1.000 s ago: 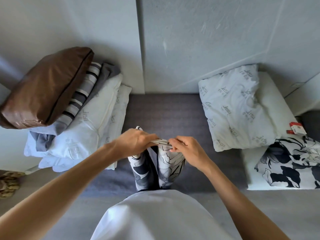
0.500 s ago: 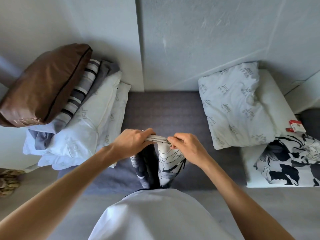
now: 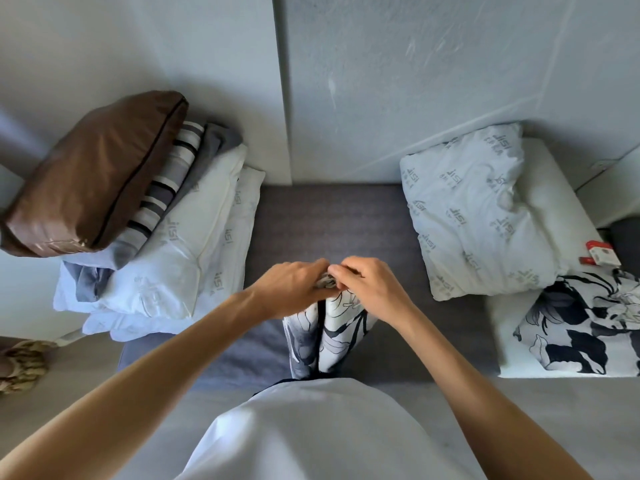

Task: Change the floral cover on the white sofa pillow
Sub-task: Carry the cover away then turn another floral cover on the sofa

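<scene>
Head view: grey sofa seat [image 3: 332, 216] running along the wall. Left end, stack of white pillows [image 3: 180, 244] topped by brown cushion [image 3: 93, 171]. Right end, white sofa pillow [image 3: 478, 216] beside a floral cover [image 3: 585, 327]. Centre, second floral cover [image 3: 332, 334] hanging bunched, its top edge pinched by left hand [image 3: 291, 289] and right hand [image 3: 370, 289], touching.

bare sofa seat [image 3: 329, 220], pillows [image 3: 478, 216] flanking
</scene>
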